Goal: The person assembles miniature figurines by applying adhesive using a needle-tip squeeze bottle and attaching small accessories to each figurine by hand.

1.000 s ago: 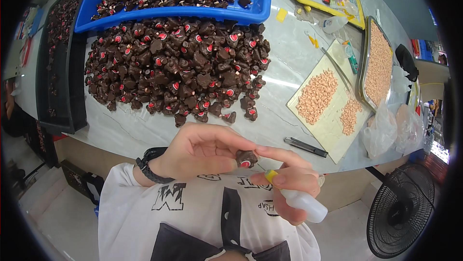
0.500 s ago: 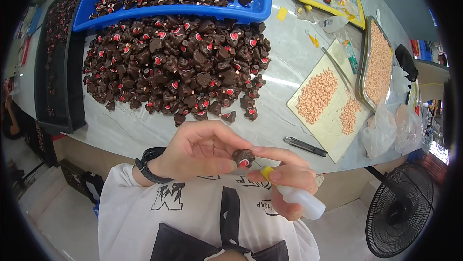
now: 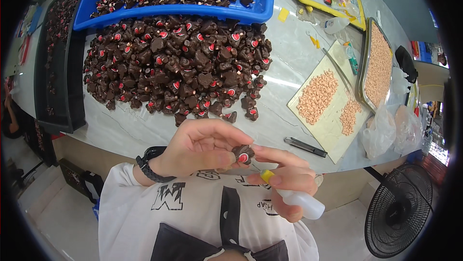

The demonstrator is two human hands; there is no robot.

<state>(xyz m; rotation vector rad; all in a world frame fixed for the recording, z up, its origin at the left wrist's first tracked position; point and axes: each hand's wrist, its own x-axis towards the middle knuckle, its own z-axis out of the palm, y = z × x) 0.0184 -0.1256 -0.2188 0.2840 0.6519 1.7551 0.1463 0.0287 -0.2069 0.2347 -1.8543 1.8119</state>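
My left hand point(image 3: 200, 147) pinches a small dark brown figurine point(image 3: 243, 154) between thumb and fingers, its red-and-white patch facing up. In my right hand point(image 3: 289, 179) lies a white squeeze bottle point(image 3: 308, 205) with a yellow cap point(image 3: 266, 176); a thin tip seems to point from the cap toward the figurine. My right index finger reaches to the figurine's right side. Just beyond my hands, a large heap of similar brown figurines point(image 3: 178, 63) covers the table, many with red patches.
Behind the heap stands a blue tray point(image 3: 193, 13) of more figurines; a black tray point(image 3: 62, 87) is at left. To the right are a pale board point(image 3: 333, 150) with small peach-coloured pieces, a black pen-like tool point(image 3: 305, 146), a full metal tray point(image 3: 362, 80), plastic bags point(image 3: 381, 133) and a fan point(image 3: 398, 213).
The figurine has turned in my fingers, so its red patch shows larger and higher. Both hands stay nearly in place, the bottle still in my right.
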